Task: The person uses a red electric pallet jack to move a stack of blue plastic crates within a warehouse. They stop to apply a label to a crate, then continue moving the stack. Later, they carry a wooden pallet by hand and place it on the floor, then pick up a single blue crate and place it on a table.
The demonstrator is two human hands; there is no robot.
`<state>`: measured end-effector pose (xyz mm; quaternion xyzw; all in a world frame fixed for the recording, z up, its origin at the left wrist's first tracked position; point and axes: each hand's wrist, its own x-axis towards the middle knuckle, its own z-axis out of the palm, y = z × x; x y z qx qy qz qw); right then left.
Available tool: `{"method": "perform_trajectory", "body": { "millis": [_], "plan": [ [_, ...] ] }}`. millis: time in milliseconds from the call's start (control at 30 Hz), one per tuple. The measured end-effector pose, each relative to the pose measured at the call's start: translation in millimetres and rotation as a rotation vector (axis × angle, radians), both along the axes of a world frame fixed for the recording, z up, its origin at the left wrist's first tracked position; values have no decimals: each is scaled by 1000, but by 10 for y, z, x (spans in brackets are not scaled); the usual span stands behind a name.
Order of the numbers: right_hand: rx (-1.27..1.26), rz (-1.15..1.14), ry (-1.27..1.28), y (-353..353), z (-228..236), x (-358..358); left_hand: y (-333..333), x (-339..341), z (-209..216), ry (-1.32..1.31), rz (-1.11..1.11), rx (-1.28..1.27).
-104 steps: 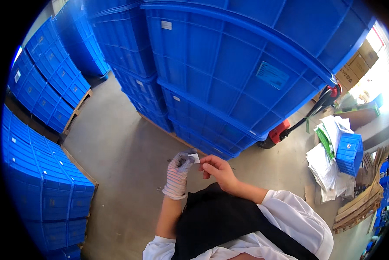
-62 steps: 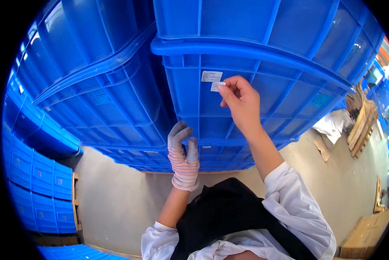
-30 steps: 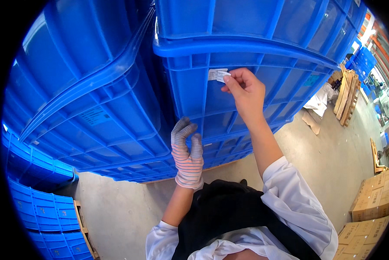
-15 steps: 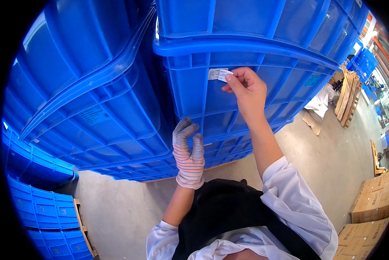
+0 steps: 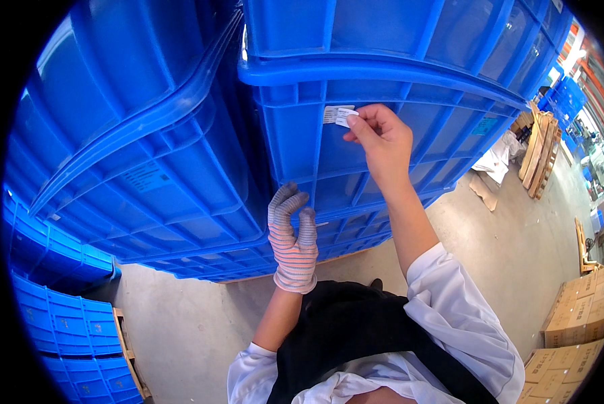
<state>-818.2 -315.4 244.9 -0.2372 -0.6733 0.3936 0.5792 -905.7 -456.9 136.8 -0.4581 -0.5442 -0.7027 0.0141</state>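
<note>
Right fingers pinch a leftward-pointing slip, long axis sideways; left fingers apart.

Warehouse or factory storage area: stacked blue plastic crates, wooden pallets, cardboard cartons, grey floor.

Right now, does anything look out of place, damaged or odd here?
One oddity: the left hand is gloved, while the right hand is bare. At right, a flat tan piece lies loose on the floor beside crumpled white sheeting, looking untidy.
</note>
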Motion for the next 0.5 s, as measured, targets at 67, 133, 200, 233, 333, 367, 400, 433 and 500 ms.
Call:
{"method": "perform_trajectory", "body": {
  "millis": [67, 133, 200, 233, 333, 367, 400, 433, 500],
  "plan": [
    [-8, -11, -5, -4, 8, 5, -5, 2, 2, -12, -4, 2],
    [-12, -15, -2, -6, 10, 4, -13, 2, 10, -26, -10, 8],
    [-10, -14, 10, -11, 12, 1, -23, -5, 10, -26, -2, 2],
    [-9, -10, 15, -13, 14, -4, -29, -9, 12, -25, 2, -1],
    [-10, -7, 23, -16, 19, -11, -37, -19, 12, -27, 4, 13],
    [-12, -8, 21, -17, 22, -10, -41, -21, 18, -26, 4, 19],
    [-15, -11, 18, -17, 22, -9, -45, -21, 24, -26, 4, 24],
    [-15, -10, 20, -17, 22, -8, -47, -21, 28, -26, 3, 30],
    [-14, -10, 23, -12, 19, -8, -41, -25, 18, -27, 0, 33]
  ]
}}
